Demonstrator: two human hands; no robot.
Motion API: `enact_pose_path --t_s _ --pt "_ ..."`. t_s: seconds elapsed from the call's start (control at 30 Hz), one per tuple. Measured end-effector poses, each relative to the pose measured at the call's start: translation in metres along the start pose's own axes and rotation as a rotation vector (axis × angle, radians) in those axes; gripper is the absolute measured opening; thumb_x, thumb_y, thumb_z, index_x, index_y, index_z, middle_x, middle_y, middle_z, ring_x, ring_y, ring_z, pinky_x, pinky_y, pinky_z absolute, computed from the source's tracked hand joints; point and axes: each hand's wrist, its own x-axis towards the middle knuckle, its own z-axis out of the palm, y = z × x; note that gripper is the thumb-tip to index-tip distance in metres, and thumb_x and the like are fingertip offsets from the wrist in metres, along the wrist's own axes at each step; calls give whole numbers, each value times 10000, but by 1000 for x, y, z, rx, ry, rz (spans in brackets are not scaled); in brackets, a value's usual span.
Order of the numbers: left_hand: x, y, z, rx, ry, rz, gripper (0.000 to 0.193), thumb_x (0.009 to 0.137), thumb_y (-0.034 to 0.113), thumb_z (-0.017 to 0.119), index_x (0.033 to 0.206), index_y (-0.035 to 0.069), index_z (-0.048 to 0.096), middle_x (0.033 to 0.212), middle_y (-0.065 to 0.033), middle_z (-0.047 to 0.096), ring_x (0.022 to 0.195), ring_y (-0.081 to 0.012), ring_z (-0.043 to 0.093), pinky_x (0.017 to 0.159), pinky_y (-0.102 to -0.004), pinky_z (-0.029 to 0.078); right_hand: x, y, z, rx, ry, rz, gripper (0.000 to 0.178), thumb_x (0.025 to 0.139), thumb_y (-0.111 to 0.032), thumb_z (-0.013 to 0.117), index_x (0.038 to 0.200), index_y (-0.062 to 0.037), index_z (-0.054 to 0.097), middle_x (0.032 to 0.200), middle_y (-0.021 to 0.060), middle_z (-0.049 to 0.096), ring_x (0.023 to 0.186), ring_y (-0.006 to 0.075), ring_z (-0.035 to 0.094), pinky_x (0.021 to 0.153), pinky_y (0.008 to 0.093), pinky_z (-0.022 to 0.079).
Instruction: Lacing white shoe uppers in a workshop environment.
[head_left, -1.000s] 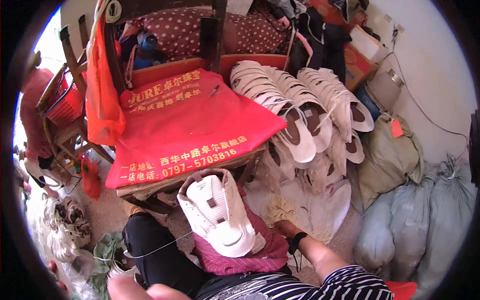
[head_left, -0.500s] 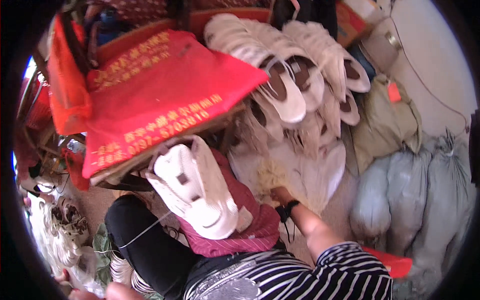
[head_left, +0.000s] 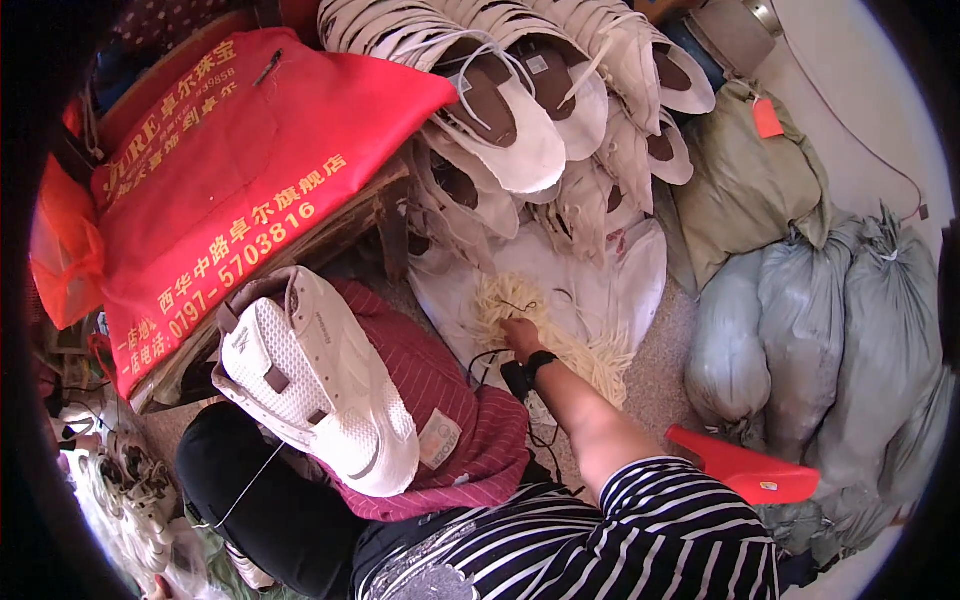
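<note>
My right hand [head_left: 520,338] reaches into a pile of cream-coloured laces [head_left: 590,365] on a white sack [head_left: 640,280] on the floor. Its fingers are curled closed on the laces there, with a dark strap at the wrist. Across my lap, on a maroon striped cloth [head_left: 490,425], lies a white mesh shoe upper [head_left: 345,410], toe toward me. No hand touches the upper. Of my left hand only a blurred sliver [head_left: 160,589] shows at the lower left edge; its fingers are mostly hidden. A thin white strand [head_left: 250,485] crosses my black-clad knee [head_left: 270,510].
A red bag [head_left: 250,180] covers a wooden bench at left. Stacked cream shoe uppers [head_left: 520,140] stand ahead, behind the laces. Grey sacks [head_left: 800,350] and an olive bag [head_left: 750,190] line the right side. A red plastic piece [head_left: 745,468] lies beside my right arm. More uppers [head_left: 130,500] lie lower left.
The view has shifted, so most things sit further left and the stacks higher. My right hand stays at the laces. My left hand has mostly left the picture at the lower left.
</note>
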Motion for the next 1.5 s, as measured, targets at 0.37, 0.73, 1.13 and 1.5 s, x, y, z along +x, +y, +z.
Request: enact_pose_path --t_s 0.37,0.73,1.13,1.5 --pt "-20 -12 -23 58 -174 20 302 936 303 576 909 7 626 807 -100 627 784 -243 618 656 -344 478 -20 -40 -2 -616 326 -367 363 875 -304 505 815 28 640 819 271 640 855 457 609 777 503 489" --pt "-63 99 -41 611 449 -315 238 919 230 593 865 -1 614 768 -104 623 704 -179 610 587 -279 464 -221 -247 -3 312 -483 -402 210 979 -183 441 1068 -39 565 719 -11 529 548 75 430 503 240 387" --pt "-66 8 -89 345 619 -391 200 993 178 545 1062 13 635 851 -10 631 714 -66 560 660 -208 472 -346 -328 41 -197 -1038 -709 239 1036 -255 460 1030 -56 592 798 -40 505 735 40 455 672 212 409" --pt "-39 -3 -75 832 633 43 243 929 15 609 1171 8 593 938 -2 585 733 -46 555 674 -186 480 -381 -352 55 -355 -1125 -847 402 956 -29 433 1355 -9 388 988 36 537 891 89 547 800 272 480"
